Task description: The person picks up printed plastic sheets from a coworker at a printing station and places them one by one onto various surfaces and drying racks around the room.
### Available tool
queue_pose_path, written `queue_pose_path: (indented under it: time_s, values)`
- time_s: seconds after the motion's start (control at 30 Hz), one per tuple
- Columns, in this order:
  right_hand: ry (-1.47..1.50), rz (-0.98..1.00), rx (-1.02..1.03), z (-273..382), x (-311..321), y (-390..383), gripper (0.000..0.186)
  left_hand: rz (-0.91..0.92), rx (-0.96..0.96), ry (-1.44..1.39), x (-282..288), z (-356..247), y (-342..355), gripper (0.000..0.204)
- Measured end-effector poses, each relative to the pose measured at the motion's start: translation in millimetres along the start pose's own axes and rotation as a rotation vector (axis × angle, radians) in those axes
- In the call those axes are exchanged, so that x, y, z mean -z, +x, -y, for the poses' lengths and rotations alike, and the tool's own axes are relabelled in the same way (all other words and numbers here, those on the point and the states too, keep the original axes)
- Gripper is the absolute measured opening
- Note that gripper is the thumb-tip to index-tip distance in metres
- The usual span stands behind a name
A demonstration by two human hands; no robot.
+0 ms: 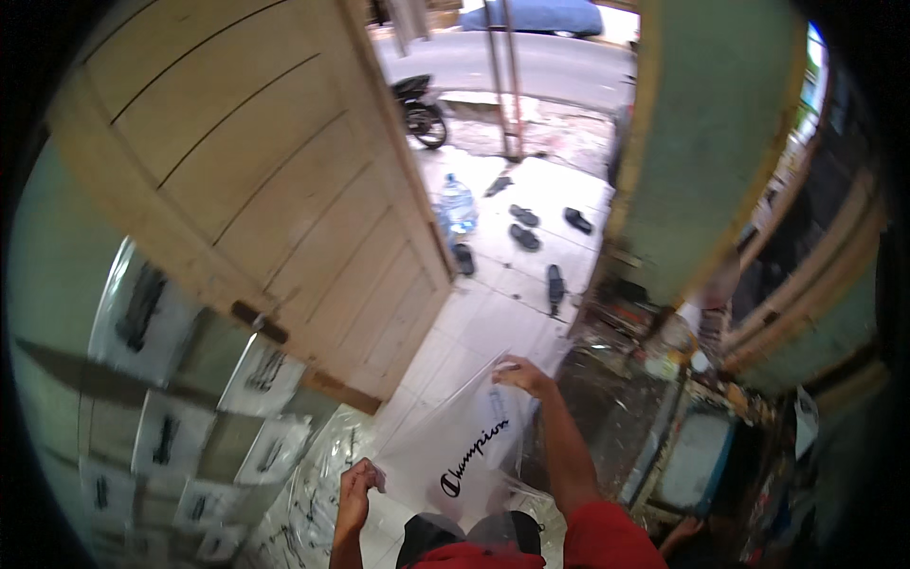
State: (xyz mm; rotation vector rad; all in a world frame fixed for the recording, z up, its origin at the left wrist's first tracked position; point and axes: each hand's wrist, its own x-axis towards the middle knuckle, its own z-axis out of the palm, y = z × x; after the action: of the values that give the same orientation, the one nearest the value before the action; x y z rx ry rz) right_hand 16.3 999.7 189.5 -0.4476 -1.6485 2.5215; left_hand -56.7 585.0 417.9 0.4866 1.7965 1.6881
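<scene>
Printed sheets (171, 434) are hanging at left as the left hand (357, 481) is pinching one corner of a translucent, black-lettered plastic bag (431, 448), spread above white tiles (483, 318); the right hand (519, 373) is clamping the far corner. Uneven pulling could be creasing or tearing it.

Sandals (524, 237) on tiles (488, 308) beyond apparent bag (441, 443)
</scene>
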Motion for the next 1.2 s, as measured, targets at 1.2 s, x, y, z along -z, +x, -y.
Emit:
queue_pose_path:
  time_s: [1.2]
  values:
    - [-0.379, 0.158, 0.113, -6.2, -612.2, -12.8, 0.014, -1.135, -0.347, -0.173, 415.0, 87.1, -366.6, 0.036]
